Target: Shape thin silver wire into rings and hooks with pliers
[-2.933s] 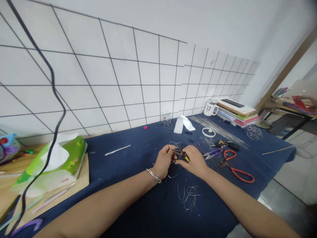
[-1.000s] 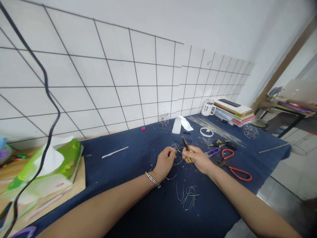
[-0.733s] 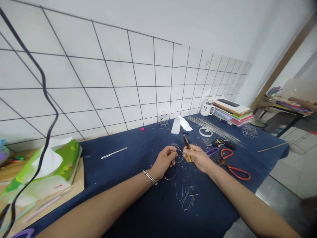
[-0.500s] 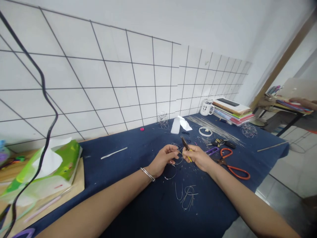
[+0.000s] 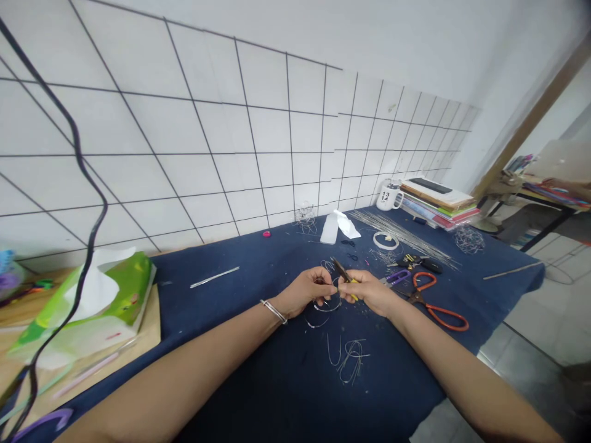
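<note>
My left hand (image 5: 315, 287) pinches a thin wire loop (image 5: 329, 307), whose lower curve hangs beneath my fingers. My right hand (image 5: 364, 288) is closed round pliers (image 5: 341, 271) with dark jaws and yellow handles; the jaws point up and to the left. The two hands nearly touch, thumb to thumb. Just below them on the dark blue cloth lies another wire ring (image 5: 316, 323). Bent wire pieces (image 5: 353, 363) rest closer to me. Whatever small end of wire sits between my fingertips is too fine to make out.
Orange-handled scissors (image 5: 441, 307), purple-handled scissors (image 5: 396, 278) and black-and-yellow pliers (image 5: 410, 262) lie to the right. Behind are long straight wires (image 5: 406, 239), a white coil (image 5: 385, 240), a mug (image 5: 389, 197) and stacked books (image 5: 438, 206). A tissue pack (image 5: 92, 307) sits left.
My hands have come closer together, and the wire loop has tilted flatter below my left hand. The camera view has shifted slightly. The pliers stay in my right hand.
</note>
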Demonstrator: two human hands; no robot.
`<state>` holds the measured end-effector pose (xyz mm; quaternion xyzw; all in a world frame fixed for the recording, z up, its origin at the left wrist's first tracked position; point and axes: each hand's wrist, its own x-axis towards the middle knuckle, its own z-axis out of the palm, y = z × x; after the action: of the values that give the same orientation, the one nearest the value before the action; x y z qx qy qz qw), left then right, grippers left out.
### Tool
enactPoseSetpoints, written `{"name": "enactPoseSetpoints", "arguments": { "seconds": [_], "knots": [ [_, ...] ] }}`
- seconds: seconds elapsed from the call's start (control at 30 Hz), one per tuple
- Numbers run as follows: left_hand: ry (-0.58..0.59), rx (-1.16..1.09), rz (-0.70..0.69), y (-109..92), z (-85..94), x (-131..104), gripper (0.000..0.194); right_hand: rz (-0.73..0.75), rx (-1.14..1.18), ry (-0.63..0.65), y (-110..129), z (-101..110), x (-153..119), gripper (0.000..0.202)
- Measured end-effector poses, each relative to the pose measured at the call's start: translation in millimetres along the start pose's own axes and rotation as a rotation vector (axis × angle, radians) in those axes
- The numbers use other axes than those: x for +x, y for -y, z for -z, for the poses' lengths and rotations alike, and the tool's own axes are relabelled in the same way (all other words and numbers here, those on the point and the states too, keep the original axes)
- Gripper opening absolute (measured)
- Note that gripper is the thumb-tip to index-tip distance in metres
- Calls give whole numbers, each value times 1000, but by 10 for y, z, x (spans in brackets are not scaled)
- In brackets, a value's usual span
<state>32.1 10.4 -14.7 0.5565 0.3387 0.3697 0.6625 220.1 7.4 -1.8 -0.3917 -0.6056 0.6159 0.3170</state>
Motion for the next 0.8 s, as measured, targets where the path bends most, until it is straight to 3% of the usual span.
{"name": "enactPoseSetpoints", "arguments": {
  "seconds": [0.37, 0.8],
  "knots": [
    [74, 87, 91, -45, 28, 12, 25, 16, 3, -4, -43, -10, 17, 19],
    [124, 99, 60, 3, 47, 5, 20, 33, 6, -6, -46, -10, 13, 19]
  ]
}}
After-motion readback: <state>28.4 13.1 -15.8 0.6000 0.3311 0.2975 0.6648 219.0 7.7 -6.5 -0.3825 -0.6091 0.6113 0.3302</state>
